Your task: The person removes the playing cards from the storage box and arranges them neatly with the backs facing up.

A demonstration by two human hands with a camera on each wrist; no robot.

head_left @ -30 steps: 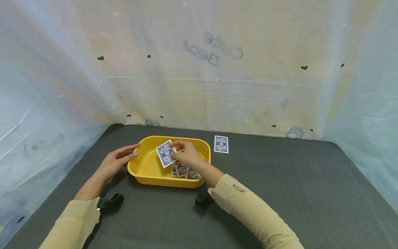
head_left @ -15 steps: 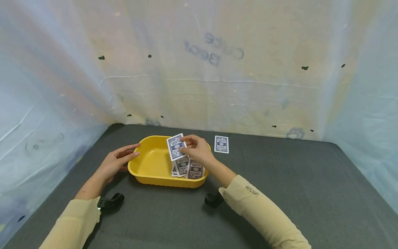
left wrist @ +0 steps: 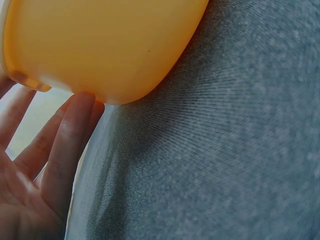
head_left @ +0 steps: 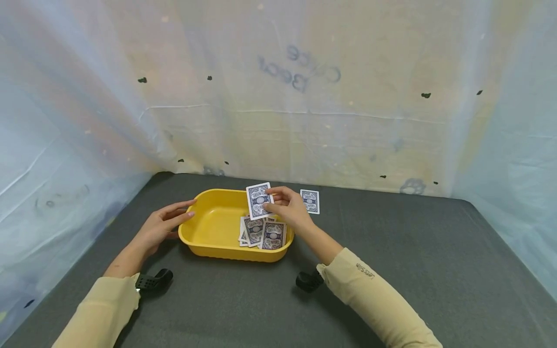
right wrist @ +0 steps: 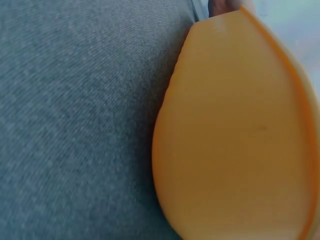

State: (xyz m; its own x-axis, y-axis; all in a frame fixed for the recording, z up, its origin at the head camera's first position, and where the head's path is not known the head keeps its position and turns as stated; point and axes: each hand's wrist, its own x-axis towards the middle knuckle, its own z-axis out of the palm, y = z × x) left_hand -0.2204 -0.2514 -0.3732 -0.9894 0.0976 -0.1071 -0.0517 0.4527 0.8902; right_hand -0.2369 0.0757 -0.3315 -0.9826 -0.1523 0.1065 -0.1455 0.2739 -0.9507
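Playing cards (head_left: 273,236) with ornate blue-and-white backs, thin and rectangular, are found in three places: a yellow tray, the right hand and the tabletop. Nearest, long beige cloth sleeves (head_left: 100,314) are worn, and a small black curved device (head_left: 155,280) is seen at each wrist. Both forearms are extended over a table covered in dark grey fabric (head_left: 243,309).

At the left end of the oblong yellow tray (head_left: 211,227), probably plastic, the left hand (head_left: 161,227) is rested with fingers loosely extended against rim and outer wall; nothing is clasped by it. Presumably the tray is steadied this way, since so light a container could slide easily. Several cards are overlapped back-up at the tray's right end, fanned unevenly, as if let fall rather than squared.

Over the tray's far right part, one card (head_left: 259,199) is pinched at its right edge between thumb and fingers of the right hand (head_left: 291,210). By an edge grip, most of the back is left uncovered, and bending is likely avoided.

Beyond, a single card (head_left: 311,200) is laid back-up on the fabric, partly hidden by that hand. Farthest, a translucent whitish sheet (head_left: 304,145) is hung behind the table.
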